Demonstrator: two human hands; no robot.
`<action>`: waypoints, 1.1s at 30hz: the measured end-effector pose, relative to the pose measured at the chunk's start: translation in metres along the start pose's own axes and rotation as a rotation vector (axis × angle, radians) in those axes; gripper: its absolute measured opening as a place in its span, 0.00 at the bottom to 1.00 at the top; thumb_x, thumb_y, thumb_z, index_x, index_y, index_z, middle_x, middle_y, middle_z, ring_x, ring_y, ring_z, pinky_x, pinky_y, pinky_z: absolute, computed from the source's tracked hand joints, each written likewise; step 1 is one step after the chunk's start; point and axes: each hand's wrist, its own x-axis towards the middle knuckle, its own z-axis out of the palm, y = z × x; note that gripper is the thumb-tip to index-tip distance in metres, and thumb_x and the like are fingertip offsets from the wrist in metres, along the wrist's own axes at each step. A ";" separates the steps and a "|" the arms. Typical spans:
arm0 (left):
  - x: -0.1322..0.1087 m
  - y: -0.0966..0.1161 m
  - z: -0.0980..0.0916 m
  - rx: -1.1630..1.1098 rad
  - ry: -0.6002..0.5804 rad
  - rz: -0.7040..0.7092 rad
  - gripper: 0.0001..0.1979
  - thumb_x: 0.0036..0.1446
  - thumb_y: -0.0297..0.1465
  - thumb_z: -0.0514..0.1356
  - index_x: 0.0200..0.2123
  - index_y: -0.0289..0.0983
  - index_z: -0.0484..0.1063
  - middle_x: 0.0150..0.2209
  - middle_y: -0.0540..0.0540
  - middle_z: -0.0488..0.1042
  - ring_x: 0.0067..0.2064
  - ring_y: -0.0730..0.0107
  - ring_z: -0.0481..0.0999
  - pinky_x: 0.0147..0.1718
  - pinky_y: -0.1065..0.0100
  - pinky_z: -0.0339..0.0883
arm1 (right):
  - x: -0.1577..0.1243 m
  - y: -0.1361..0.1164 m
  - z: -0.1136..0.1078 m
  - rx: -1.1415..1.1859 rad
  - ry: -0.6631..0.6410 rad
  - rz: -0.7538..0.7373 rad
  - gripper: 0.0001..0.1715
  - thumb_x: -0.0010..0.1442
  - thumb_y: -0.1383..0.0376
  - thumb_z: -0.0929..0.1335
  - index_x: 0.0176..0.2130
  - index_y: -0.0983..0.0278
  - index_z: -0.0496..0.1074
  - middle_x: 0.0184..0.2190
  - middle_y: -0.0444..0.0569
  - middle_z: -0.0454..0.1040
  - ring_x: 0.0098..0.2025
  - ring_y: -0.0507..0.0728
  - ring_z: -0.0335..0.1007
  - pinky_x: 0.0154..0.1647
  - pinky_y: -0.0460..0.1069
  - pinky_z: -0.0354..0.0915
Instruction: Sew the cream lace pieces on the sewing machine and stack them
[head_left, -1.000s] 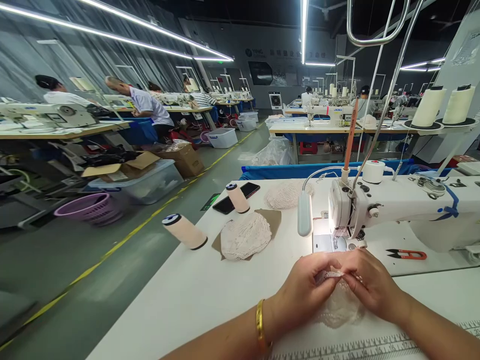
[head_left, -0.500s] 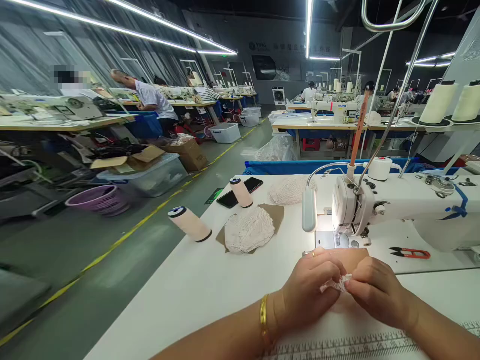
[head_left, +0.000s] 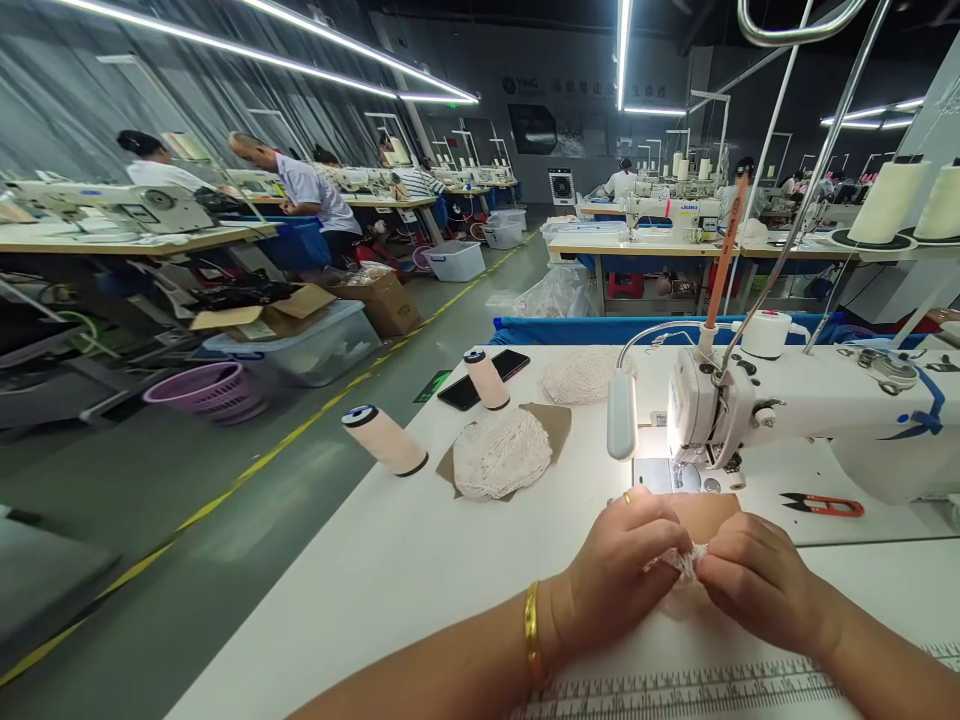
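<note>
My left hand [head_left: 628,560] and my right hand [head_left: 757,575] are close together in front of the sewing machine [head_left: 709,400], each pinching a small piece of white lace [head_left: 690,562]. The lace is bunched between the fingertips, and much of it is hidden by them. Under and behind the hands lies a tan sheet [head_left: 705,508], its material unclear, reaching toward the needle plate [head_left: 660,476]. Red-handled thread snips [head_left: 823,505] rest to the right of my right hand.
Left on the white table stand two thread cones [head_left: 384,440] beside a pile of white lace [head_left: 501,455] on brown card. A black phone [head_left: 484,380] and another lace bundle [head_left: 577,377] lie farther back. A ruler strip [head_left: 675,690] runs along the near edge. Co-workers sit at machines beyond.
The view has shifted slightly. Both hands keep their pinch on the lace, which now looks a little more spread between the fingertips.
</note>
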 end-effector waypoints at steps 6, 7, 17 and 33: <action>0.003 0.014 -0.006 -0.198 -0.083 -0.129 0.08 0.56 0.21 0.58 0.35 0.38 0.73 0.35 0.49 0.80 0.36 0.69 0.75 0.40 0.66 0.67 | 0.006 -0.009 -0.010 -0.035 0.007 0.011 0.10 0.69 0.77 0.66 0.48 0.66 0.72 0.34 0.47 0.76 0.35 0.55 0.67 0.35 0.50 0.65; 0.004 0.021 -0.010 -0.262 -0.141 -0.232 0.07 0.55 0.22 0.59 0.34 0.38 0.74 0.34 0.50 0.79 0.35 0.70 0.74 0.39 0.67 0.67 | 0.008 -0.016 -0.014 -0.026 0.012 0.028 0.10 0.70 0.76 0.66 0.48 0.66 0.71 0.33 0.47 0.75 0.34 0.55 0.67 0.34 0.50 0.65; 0.021 0.009 -0.010 -0.205 -0.440 -0.640 0.14 0.62 0.36 0.61 0.26 0.37 0.67 0.33 0.48 0.70 0.39 0.65 0.68 0.42 0.63 0.67 | 0.024 -0.018 0.003 0.130 -0.277 0.761 0.12 0.70 0.67 0.64 0.32 0.60 0.63 0.28 0.42 0.69 0.32 0.54 0.66 0.37 0.49 0.62; -0.004 -0.027 0.009 0.369 -0.320 -0.006 0.12 0.68 0.23 0.56 0.32 0.38 0.74 0.32 0.46 0.74 0.37 0.63 0.67 0.40 0.60 0.63 | 0.017 0.016 0.016 -0.026 -0.441 0.851 0.05 0.69 0.69 0.65 0.39 0.60 0.69 0.35 0.46 0.76 0.34 0.57 0.70 0.34 0.49 0.58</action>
